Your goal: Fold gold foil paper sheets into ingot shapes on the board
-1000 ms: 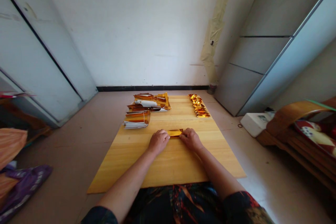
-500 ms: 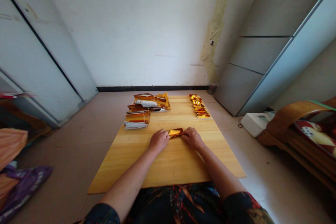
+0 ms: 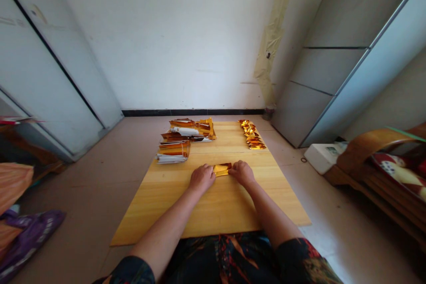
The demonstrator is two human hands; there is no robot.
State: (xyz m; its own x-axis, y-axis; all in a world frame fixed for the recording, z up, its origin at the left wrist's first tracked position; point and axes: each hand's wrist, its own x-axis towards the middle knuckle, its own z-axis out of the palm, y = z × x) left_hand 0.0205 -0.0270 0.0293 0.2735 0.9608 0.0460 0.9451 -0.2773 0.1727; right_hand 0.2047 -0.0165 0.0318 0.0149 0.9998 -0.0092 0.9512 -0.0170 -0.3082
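Left hand pinches left end of gold foil piece, thumb and fingers pressed together, knuckles up. Right hand pinches the other end, fingers curled; exact fingertip contact partly hidden behind the hand. Foil piece sits between the two hands, long side running left to right, at the middle of the wooden surface, well apart from the other stock. Top of foil bright gold, darker brownish patch near its right end, narrow strip along near edge; looks folded, fold details too small to tell. Far left of surface: near bundle of gold and white sheets, banded near its right end, whitish edges facing the person. Just behind it, back pile of more gold and white sheets, messier, one white roll-like piece on top. Far right: column of shiny gold folded pieces, close together, overlapping, running from back edge toward the person. Both forearms come in over the near edge; dark patterned clothing below. Around: white wall ahead, grey fridge back right, white box on floor beside wooden seat, purple bag on left.
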